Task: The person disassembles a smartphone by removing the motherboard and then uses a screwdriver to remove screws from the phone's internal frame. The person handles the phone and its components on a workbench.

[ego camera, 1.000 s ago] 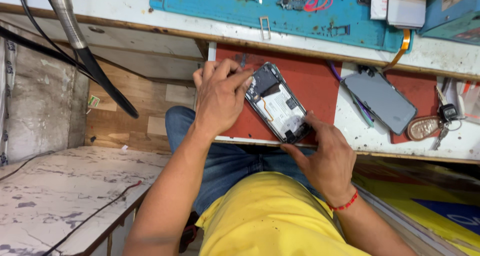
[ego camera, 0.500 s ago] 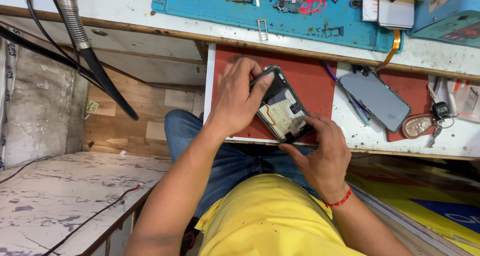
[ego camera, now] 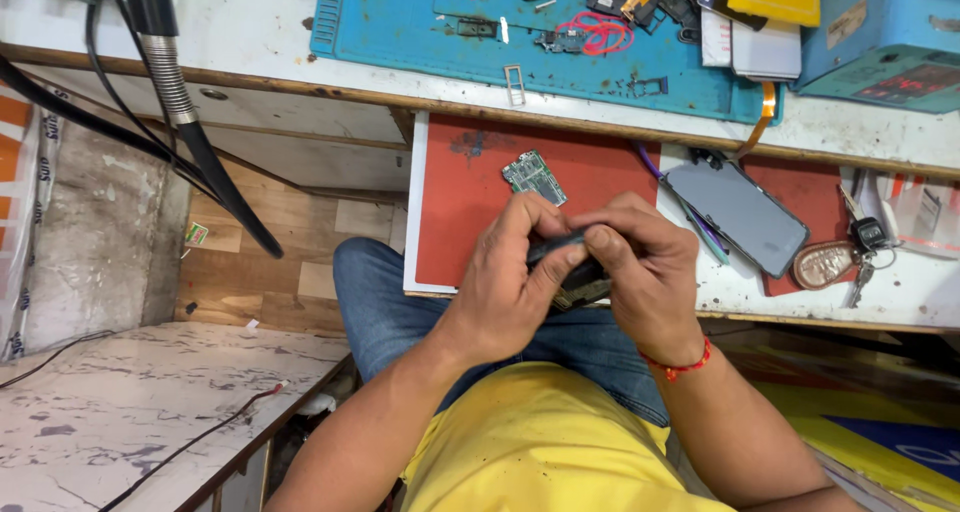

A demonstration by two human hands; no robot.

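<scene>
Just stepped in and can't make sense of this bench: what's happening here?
A seated person grips an opened phone between both hands, the left hand and right hand wrapped around it just above the near edge of the red mat. A small green circuit board lies loose on the mat beyond the hands. To the right, a grey phone panel rests flat beside a key fob. A blue work mat with small parts sits further back.
</scene>
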